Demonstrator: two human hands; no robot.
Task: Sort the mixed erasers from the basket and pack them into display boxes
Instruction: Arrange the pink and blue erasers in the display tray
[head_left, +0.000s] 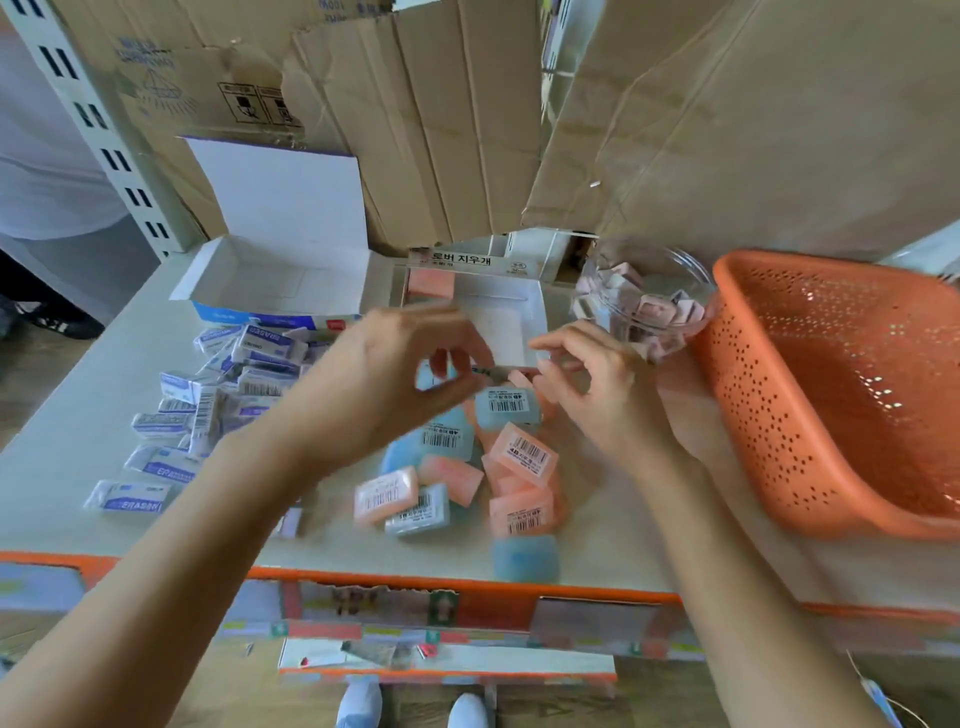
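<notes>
Left hand, right hand pinch 1 blurred item.

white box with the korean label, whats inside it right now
One pink eraser lies in the far left corner of the white box; the floor beside it looks bare. The near part is covered by the left hand and right hand, so anything there is hidden.

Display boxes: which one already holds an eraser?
The box with Korean lettering, holding one pink eraser; the blue-fronted box beside it shows none.
</notes>
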